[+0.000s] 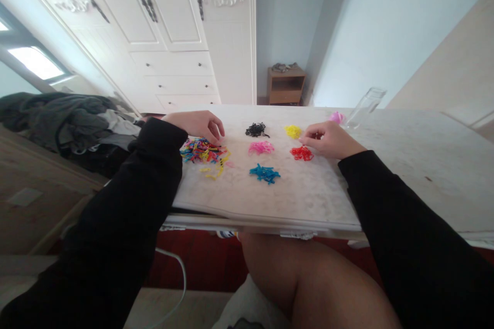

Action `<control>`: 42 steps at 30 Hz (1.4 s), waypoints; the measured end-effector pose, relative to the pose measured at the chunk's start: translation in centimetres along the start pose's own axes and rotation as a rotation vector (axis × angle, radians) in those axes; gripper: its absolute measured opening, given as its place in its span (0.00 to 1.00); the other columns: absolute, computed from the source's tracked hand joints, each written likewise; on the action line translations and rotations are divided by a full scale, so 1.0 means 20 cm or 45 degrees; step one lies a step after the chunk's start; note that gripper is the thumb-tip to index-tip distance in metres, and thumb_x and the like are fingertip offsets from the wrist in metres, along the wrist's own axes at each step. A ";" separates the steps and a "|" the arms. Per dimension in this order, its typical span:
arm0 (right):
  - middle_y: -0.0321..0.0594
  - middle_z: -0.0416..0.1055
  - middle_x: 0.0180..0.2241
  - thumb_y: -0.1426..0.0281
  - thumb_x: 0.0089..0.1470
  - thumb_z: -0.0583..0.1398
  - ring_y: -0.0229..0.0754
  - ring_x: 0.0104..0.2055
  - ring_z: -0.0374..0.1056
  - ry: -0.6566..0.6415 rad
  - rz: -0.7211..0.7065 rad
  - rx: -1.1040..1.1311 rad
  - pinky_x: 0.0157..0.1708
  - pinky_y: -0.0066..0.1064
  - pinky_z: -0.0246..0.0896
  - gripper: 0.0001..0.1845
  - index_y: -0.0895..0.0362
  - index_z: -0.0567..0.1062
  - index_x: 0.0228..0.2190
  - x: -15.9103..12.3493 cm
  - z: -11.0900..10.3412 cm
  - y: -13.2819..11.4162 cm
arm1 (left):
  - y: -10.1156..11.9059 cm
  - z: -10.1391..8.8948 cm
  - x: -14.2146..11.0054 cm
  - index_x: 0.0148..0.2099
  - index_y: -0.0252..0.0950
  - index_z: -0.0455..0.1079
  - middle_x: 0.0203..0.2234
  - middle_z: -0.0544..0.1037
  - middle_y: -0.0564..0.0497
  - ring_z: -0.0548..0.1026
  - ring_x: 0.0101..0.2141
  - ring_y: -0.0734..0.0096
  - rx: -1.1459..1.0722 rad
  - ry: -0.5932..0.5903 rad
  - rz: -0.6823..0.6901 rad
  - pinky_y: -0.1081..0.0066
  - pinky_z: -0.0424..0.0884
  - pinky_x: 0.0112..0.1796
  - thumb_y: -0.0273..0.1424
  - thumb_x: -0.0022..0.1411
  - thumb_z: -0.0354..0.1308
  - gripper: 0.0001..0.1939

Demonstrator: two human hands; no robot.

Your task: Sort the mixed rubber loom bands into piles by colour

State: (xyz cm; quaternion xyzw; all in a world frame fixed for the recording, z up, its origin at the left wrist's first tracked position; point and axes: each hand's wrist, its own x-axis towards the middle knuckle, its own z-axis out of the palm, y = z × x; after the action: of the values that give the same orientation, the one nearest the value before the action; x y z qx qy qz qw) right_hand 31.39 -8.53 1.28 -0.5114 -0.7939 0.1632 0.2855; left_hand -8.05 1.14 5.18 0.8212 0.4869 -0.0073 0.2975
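My left hand (204, 124) hangs over the mixed pile of small coloured rubber bands (203, 151), its fingers bent down and drawn together; anything between the tips is too small to make out. On the other side, my right hand (328, 139) is closed in a pinch between the yellow bands (293, 131) and the red bands (302, 153). What that pinch holds, if anything, is hidden. Black bands (256, 129), pink bands (261, 147) and blue bands (264, 174) lie in separate heaps down the middle. A few yellow strands (211, 172) trail from the mixed pile.
A clear glass bottle (365, 108) leans beyond my right hand, beside a pink-purple item (337, 117). The white tabletop (231, 200) ends in front of my legs. Dark clothes (69, 123) are heaped at the left. A white wardrobe (173, 72) stands behind.
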 end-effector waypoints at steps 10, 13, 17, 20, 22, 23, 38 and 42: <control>0.37 0.69 0.18 0.59 0.52 0.64 0.39 0.24 0.61 -0.009 0.012 0.024 0.28 0.36 0.53 0.17 0.55 0.75 0.19 0.00 0.00 0.00 | -0.03 0.00 0.01 0.42 0.41 0.82 0.32 0.87 0.49 0.82 0.30 0.65 -0.105 0.003 0.165 0.71 0.69 0.31 0.36 0.43 0.71 0.20; 0.37 0.69 0.18 0.59 0.52 0.63 0.39 0.24 0.61 -0.019 0.008 0.011 0.28 0.36 0.53 0.17 0.55 0.75 0.19 0.00 0.00 0.00 | 0.00 0.00 0.00 0.42 0.40 0.82 0.34 0.87 0.47 0.81 0.30 0.65 -0.176 0.093 0.159 0.70 0.71 0.33 0.35 0.42 0.70 0.21; 0.38 0.69 0.18 0.59 0.52 0.62 0.39 0.24 0.62 -0.015 0.011 0.008 0.27 0.37 0.52 0.16 0.55 0.74 0.18 0.00 0.00 -0.01 | 0.01 0.00 0.00 0.43 0.40 0.83 0.34 0.86 0.46 0.80 0.31 0.64 -0.193 0.154 0.199 0.68 0.71 0.33 0.33 0.43 0.70 0.20; 0.38 0.69 0.18 0.59 0.52 0.62 0.39 0.24 0.62 -0.009 0.003 0.003 0.28 0.37 0.53 0.17 0.55 0.74 0.18 0.00 0.00 -0.01 | -0.01 -0.01 0.01 0.42 0.41 0.83 0.32 0.86 0.47 0.80 0.32 0.63 -0.163 0.177 0.221 0.68 0.72 0.34 0.32 0.43 0.70 0.20; 0.38 0.69 0.18 0.59 0.52 0.62 0.40 0.24 0.62 -0.016 0.003 0.001 0.28 0.37 0.53 0.17 0.55 0.74 0.19 0.00 0.00 -0.01 | -0.02 -0.01 0.02 0.42 0.40 0.83 0.32 0.86 0.48 0.80 0.32 0.64 -0.159 0.189 0.246 0.69 0.72 0.34 0.33 0.43 0.70 0.20; 0.38 0.69 0.18 0.59 0.53 0.62 0.40 0.24 0.62 -0.019 0.005 0.002 0.28 0.37 0.53 0.17 0.55 0.74 0.19 0.00 0.00 -0.01 | -0.03 -0.01 0.02 0.42 0.40 0.83 0.32 0.86 0.48 0.81 0.32 0.64 -0.166 0.199 0.258 0.69 0.72 0.34 0.33 0.43 0.71 0.19; 0.36 0.67 0.17 0.61 0.52 0.62 0.38 0.23 0.60 -0.009 -0.022 -0.013 0.28 0.35 0.52 0.17 0.55 0.73 0.18 -0.01 -0.01 -0.02 | -0.01 0.04 0.03 0.43 0.36 0.81 0.30 0.87 0.45 0.83 0.30 0.65 -0.566 0.235 0.187 0.66 0.75 0.37 0.35 0.49 0.77 0.18; 0.35 0.66 0.17 0.60 0.52 0.63 0.38 0.23 0.59 0.037 -0.051 -0.011 0.28 0.35 0.52 0.17 0.55 0.72 0.17 0.00 -0.01 -0.02 | 0.07 0.10 0.05 0.39 0.37 0.81 0.29 0.86 0.45 0.80 0.26 0.69 -0.674 0.289 0.247 0.68 0.72 0.32 0.32 0.49 0.79 0.15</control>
State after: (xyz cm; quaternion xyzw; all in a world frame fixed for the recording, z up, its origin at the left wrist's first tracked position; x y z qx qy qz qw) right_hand 31.25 -8.69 1.54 -0.4990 -0.8005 0.1465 0.2979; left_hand -5.91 0.57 3.90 0.7534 0.4212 0.2402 0.4441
